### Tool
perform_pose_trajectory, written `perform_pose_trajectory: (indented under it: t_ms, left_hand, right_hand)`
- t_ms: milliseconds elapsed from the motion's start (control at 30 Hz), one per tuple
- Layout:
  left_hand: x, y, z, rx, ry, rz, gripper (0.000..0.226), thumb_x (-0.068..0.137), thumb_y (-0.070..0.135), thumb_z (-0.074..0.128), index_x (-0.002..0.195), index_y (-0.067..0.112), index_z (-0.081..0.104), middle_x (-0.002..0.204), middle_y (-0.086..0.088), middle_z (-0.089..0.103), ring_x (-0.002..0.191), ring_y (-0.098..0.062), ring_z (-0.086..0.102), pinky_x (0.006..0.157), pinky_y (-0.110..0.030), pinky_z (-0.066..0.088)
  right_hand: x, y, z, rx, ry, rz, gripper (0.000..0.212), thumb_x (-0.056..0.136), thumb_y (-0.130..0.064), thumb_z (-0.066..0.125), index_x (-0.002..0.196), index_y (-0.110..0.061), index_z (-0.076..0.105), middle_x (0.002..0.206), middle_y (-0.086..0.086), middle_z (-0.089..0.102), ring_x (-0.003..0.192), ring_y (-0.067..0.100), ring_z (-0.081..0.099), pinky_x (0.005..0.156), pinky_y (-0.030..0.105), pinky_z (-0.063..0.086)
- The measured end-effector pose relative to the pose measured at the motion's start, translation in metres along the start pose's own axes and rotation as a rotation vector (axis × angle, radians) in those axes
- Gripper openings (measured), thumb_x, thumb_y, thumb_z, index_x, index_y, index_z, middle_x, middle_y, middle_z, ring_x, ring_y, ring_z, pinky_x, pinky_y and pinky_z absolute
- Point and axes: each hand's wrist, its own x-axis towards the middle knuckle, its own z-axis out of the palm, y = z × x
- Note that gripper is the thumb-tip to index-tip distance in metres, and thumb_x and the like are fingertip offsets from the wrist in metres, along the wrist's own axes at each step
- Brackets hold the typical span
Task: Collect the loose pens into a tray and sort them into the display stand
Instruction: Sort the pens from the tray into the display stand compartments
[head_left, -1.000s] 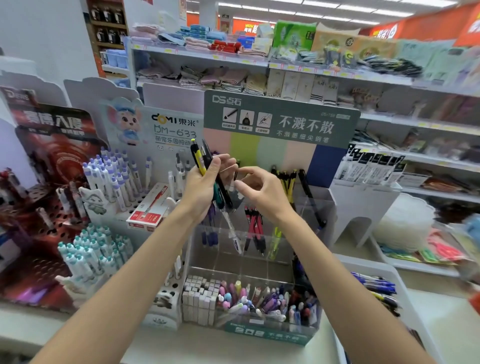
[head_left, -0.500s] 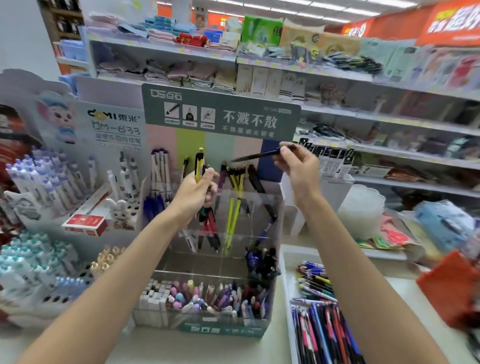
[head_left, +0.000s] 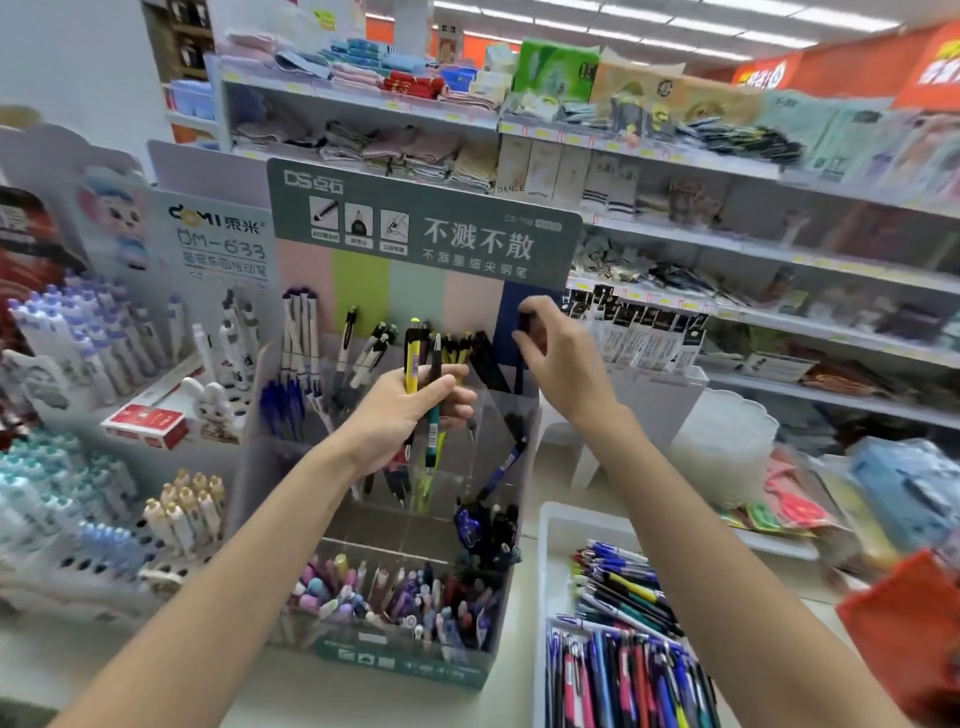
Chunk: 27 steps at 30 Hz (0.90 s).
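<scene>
While you are facing the counter, your left hand is gripping a bundle of pens, with the fingers curled round the barrels and the thumb pressing across them. One yellow pen is standing at the left of this bundle; the clip ends are pointing up and the tips are hanging below the fist. You are holding the bundle in front of the middle compartments of the display stand, a clear tiered unit with a green header card. Your right hand is raised to the right of the left one, well apart from it, and is pinching the top end of a black pen between thumb and fingertips. That pen is hanging upright over the rear right compartment of the stand; whether its tip is touching the bottom cannot be determined. The rear compartments are carrying upright pens, with white-and-blue pens at the far left, and the front row is carrying pastel-capped items. The tray, white and rectangular, is sitting on the counter just beside the stand on its right, partly under your right forearm. Loose pens in blue, red, black and yellow are lying in it in a mixed heap. A white perforated rack of capped markers is standing to the left of the stand, and stocked shelves are running behind it.
</scene>
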Motion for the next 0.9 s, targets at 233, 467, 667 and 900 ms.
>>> perform_pose_trajectory:
  t_ms: [233,467,667,900]
  left_hand:
    - [-0.003,-0.008,0.005,-0.092,0.128,0.099,0.015,0.093,0.010,0.059,0.102,0.003,0.069,0.089,-0.011,0.076,0.084,-0.023,0.074,0.077,-0.029,0.060]
    - [0.000,0.000,-0.002,-0.030,0.356,0.287,0.031,0.080,0.034,0.067,0.103,0.014,0.074,0.097,-0.008,0.076,0.099,-0.020,0.072,0.094,-0.035,0.055]
    - [0.001,0.009,-0.016,-0.023,0.390,0.256,0.022,0.081,0.038,0.067,0.091,0.020,0.077,0.093,-0.005,0.076,0.099,-0.030,0.071,0.094,-0.049,0.055]
    - [-0.008,0.001,-0.069,0.157,0.394,0.161,0.046,0.089,0.054,0.049,0.102,0.013,0.064,0.074,0.005,0.053,0.059,-0.010,0.048,0.051,-0.020,0.043]
  right_hand:
    - [-0.016,-0.003,0.015,0.015,0.055,-0.035,0.038,0.094,-0.008,0.057,0.132,-0.007,0.058,0.095,0.006,0.065,0.074,0.016,0.057,0.066,0.030,0.051]
    - [-0.036,-0.046,0.033,0.248,-0.115,-0.039,0.024,0.084,-0.029,0.074,0.101,-0.012,0.068,0.085,-0.002,0.069,0.074,0.012,0.061,0.068,0.034,0.054]
    - [-0.042,-0.069,0.065,0.405,-0.185,0.049,0.024,0.084,-0.013,0.075,0.107,-0.010,0.070,0.093,-0.006,0.070,0.081,0.002,0.063,0.077,0.019,0.051]
    - [-0.016,-0.072,0.057,0.591,0.013,0.333,0.019,0.093,-0.008,0.063,0.110,-0.011,0.072,0.098,0.005,0.065,0.083,0.015,0.062,0.070,0.025,0.051]
